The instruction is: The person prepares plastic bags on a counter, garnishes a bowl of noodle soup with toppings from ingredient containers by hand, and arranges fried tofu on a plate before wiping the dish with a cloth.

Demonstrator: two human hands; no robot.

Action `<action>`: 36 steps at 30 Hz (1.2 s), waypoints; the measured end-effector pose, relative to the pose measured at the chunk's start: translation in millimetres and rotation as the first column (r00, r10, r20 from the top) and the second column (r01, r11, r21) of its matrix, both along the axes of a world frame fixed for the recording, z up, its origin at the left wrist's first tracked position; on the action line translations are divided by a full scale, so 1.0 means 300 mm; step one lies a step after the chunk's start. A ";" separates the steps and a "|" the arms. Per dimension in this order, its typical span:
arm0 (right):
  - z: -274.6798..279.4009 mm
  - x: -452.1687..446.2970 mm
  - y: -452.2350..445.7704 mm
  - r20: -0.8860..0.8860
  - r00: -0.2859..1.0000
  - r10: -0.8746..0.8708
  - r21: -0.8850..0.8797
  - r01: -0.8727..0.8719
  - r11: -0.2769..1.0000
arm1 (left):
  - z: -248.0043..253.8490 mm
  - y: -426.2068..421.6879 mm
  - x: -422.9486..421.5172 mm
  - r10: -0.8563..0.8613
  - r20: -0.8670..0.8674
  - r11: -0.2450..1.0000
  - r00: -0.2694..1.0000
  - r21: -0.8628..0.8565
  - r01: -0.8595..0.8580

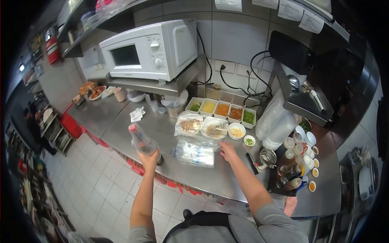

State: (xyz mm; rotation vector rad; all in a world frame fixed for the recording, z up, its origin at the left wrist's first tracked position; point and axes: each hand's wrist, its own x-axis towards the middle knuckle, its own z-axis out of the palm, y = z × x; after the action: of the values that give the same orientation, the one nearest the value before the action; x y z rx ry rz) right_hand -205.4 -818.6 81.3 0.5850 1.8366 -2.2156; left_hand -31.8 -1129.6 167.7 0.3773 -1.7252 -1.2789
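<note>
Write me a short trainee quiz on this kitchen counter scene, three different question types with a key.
1. Multiple choice: What grips the clear plastic bottle with a red top?
A) the left hand
B) the right hand
C) neither hand

2. True or false: The white box-shaped microwave with two round dials sits on a raised metal shelf.

3. Fill in the number: Behind the plastic-wrapped dishes of food, the row of white rectangular tubs of ingredients has ____ tubs.

Key: 1. A; 2. True; 3. five
</note>
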 end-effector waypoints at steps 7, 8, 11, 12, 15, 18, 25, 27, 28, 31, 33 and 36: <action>0.073 -0.058 -0.027 -0.271 0.960 0.069 0.195 -0.015 0.981 | -0.032 -0.129 -0.174 -0.133 0.061 0.991 0.989 0.027 0.131; 0.145 -0.051 -0.049 -0.344 0.939 0.029 0.189 0.038 0.981 | -0.041 -0.136 -0.187 -0.159 0.063 0.987 0.985 0.048 0.156; 0.216 -0.102 -0.057 -0.435 0.895 0.092 0.278 0.036 0.960 | -0.089 -0.146 -0.180 -0.161 0.103 0.987 0.982 0.040 0.157; 0.220 -0.114 -0.059 -0.441 0.886 0.146 0.327 0.007 0.945 | -0.115 -0.137 -0.165 -0.112 0.133 0.994 0.985 -0.002 0.114; 0.317 -0.039 -0.085 -0.185 0.979 0.082 0.161 -0.052 0.986 | -0.267 -0.093 -0.078 0.053 0.199 0.996 0.979 -0.080 -0.038; 0.186 0.007 -0.040 -0.105 0.990 -0.090 0.092 0.099 0.991 | -0.320 0.026 0.063 0.047 0.187 0.988 0.981 -0.153 -0.019; -0.092 0.211 -0.085 -0.194 0.844 0.500 0.792 -0.166 0.588 | -0.088 0.236 -0.022 -0.351 0.149 0.829 0.924 -0.409 0.381; -0.042 0.279 -0.097 -0.143 0.786 0.601 0.814 -0.252 0.523 | -0.052 0.300 -0.084 -0.439 0.117 0.788 0.891 -0.427 0.444; -0.021 0.310 -0.097 -0.118 0.763 0.636 0.812 -0.295 0.504 | -0.043 0.333 -0.103 -0.485 0.100 0.762 0.869 -0.438 0.476; 0.017 0.399 -0.025 -0.193 0.739 0.645 0.696 -0.361 0.621 | -0.027 0.463 -0.128 -0.637 0.158 0.607 0.754 -0.500 0.618; 0.086 0.461 0.111 -0.212 0.728 0.652 0.666 -0.380 0.642 | -0.026 0.560 -0.129 -0.728 0.204 0.489 0.654 -0.514 0.704; 0.293 0.598 0.412 0.053 0.670 0.740 0.716 -0.542 0.440 | -0.052 0.678 -0.152 -0.808 0.254 0.357 0.532 -0.507 0.784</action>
State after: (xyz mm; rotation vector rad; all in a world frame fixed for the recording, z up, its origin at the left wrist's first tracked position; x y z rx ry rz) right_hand -26.0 -694.9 169.2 -0.3781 2.4534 -1.0778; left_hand -77.4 -926.3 152.1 -1.0134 -2.2411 -1.2567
